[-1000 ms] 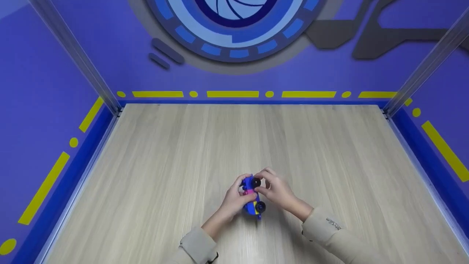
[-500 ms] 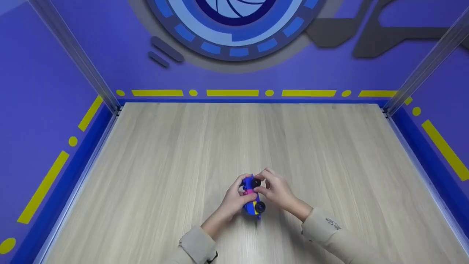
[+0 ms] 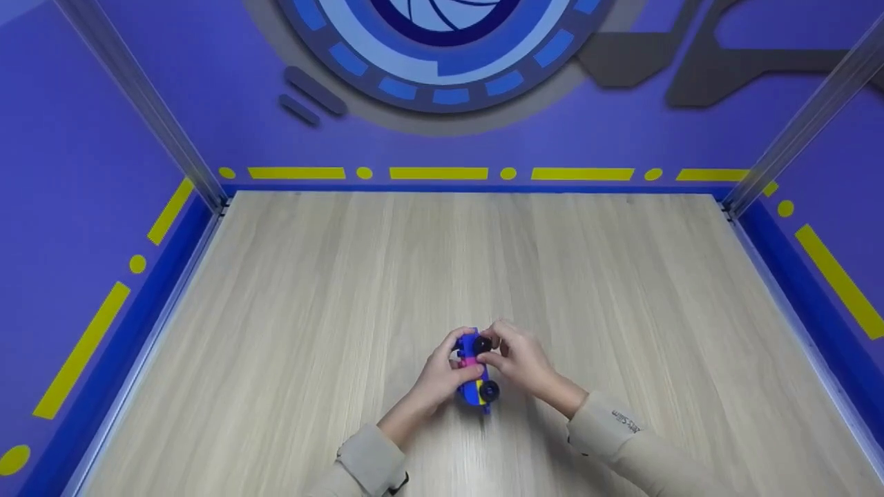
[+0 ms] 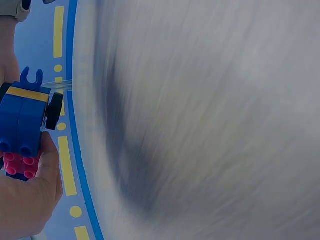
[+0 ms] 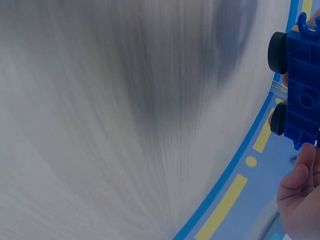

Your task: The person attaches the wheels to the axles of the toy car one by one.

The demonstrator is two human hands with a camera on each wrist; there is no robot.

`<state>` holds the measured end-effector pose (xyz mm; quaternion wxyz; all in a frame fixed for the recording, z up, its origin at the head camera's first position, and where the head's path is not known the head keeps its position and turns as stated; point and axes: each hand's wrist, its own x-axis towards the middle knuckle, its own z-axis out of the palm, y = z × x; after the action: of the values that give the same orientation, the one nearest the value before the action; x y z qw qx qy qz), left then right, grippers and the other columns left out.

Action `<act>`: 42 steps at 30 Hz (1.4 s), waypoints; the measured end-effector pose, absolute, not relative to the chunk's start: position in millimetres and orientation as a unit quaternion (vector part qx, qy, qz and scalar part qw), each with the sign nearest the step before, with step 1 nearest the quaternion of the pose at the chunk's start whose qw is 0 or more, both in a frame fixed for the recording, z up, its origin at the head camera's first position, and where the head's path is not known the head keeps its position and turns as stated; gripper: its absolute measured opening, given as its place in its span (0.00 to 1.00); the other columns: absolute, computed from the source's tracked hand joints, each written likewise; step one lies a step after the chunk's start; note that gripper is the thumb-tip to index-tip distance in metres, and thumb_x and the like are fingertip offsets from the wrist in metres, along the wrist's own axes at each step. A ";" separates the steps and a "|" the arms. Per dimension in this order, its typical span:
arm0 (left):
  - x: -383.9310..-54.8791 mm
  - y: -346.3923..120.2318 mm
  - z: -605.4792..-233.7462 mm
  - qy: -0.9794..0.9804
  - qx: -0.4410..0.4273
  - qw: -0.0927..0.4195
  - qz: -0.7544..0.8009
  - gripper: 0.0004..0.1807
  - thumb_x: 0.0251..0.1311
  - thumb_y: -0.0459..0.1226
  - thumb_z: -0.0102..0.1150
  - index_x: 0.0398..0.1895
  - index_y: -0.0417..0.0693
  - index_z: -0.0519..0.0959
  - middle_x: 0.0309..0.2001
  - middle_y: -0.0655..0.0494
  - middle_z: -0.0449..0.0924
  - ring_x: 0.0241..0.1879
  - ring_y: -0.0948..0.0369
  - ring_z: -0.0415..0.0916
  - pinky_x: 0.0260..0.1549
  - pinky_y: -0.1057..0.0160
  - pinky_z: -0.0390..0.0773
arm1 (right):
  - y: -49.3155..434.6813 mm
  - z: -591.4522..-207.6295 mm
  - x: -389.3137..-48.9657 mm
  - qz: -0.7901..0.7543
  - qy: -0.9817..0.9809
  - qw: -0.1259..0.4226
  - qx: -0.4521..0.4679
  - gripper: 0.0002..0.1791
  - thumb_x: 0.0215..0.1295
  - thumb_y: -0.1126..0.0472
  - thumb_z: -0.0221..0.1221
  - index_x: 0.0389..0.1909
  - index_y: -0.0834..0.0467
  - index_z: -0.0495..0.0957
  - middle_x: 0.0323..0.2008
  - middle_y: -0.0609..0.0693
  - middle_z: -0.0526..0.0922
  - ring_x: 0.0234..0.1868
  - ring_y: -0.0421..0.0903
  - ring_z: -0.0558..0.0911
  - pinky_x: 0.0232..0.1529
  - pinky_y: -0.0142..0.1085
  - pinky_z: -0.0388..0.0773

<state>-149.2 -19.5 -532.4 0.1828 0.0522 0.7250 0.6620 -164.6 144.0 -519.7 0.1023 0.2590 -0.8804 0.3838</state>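
Note:
A toy vehicle of building blocks [image 3: 470, 397] is between both hands near the front middle of the table. It is mostly blue, with a yellow stripe, black wheels and a pink studded block [image 4: 21, 163]. My left hand [image 3: 436, 376] grips its body from the left, thumb across the top. On the opposite side, my right hand [image 3: 526, 360] pinches the far right black wheel [image 3: 482, 345] between thumb and fingers. A blue clip [image 4: 31, 77] projects from the near end. In the right wrist view the blue underside [image 5: 303, 82] shows, with my right fingers at its far end.
The pale wood-grain tabletop [image 3: 345, 276] stretches around the hands. Purple-blue panels with yellow dashes [image 3: 438, 173] wall it in at the back and both sides. Metal posts [image 3: 148, 103] stand at the back corners.
My right hand has shifted very slightly at the wheel, its fingers drawn a little closer. The left hand keeps the same hold on the toy vehicle. The head view has tilted slightly.

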 end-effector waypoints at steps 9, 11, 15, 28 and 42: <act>-148.9 -20.8 -531.4 0.734 0.059 0.183 0.652 0.29 0.52 0.38 0.59 0.58 0.56 0.62 0.53 0.45 0.66 0.36 0.58 0.70 0.37 0.61 0.73 | 142.9 -519.7 -162.7 0.388 -0.881 0.094 0.252 0.11 0.46 0.63 0.64 0.28 0.58 0.71 0.25 0.46 0.75 0.23 0.36 0.70 0.24 0.27 0.69; -148.9 -20.9 -531.6 0.735 0.059 0.183 0.650 0.29 0.52 0.38 0.59 0.58 0.56 0.62 0.53 0.45 0.66 0.36 0.58 0.70 0.37 0.61 0.73 | 142.7 -520.2 -162.7 0.389 -0.882 0.092 0.250 0.11 0.47 0.63 0.64 0.28 0.58 0.70 0.25 0.47 0.75 0.23 0.37 0.70 0.24 0.27 0.70; -149.4 -20.6 -532.7 0.736 0.059 0.183 0.649 0.29 0.52 0.37 0.59 0.58 0.55 0.62 0.53 0.44 0.66 0.35 0.58 0.70 0.36 0.62 0.73 | 142.2 -521.2 -162.9 0.389 -0.884 0.088 0.245 0.11 0.47 0.63 0.64 0.27 0.58 0.70 0.26 0.47 0.77 0.23 0.37 0.71 0.24 0.27 0.70; -152.8 -19.9 -536.3 0.732 0.065 0.177 0.654 0.30 0.49 0.33 0.59 0.58 0.52 0.63 0.50 0.44 0.68 0.33 0.60 0.70 0.33 0.64 0.73 | 141.4 -523.1 -160.6 0.392 -0.890 0.075 0.219 0.11 0.48 0.61 0.63 0.32 0.58 0.73 0.28 0.47 0.78 0.26 0.38 0.74 0.27 0.28 0.73; -146.9 -22.2 -515.1 0.736 0.068 0.178 0.650 0.30 0.48 0.29 0.57 0.57 0.47 0.63 0.47 0.43 0.71 0.34 0.59 0.71 0.35 0.62 0.73 | 137.6 -526.1 -160.4 0.392 -0.891 0.099 0.207 0.11 0.47 0.60 0.64 0.32 0.59 0.76 0.29 0.49 0.81 0.25 0.38 0.75 0.26 0.27 0.73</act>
<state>-146.9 -22.2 -515.1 0.1783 0.0685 0.7359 0.6496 -160.4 137.6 -526.1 0.0988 0.2067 -0.8910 0.3920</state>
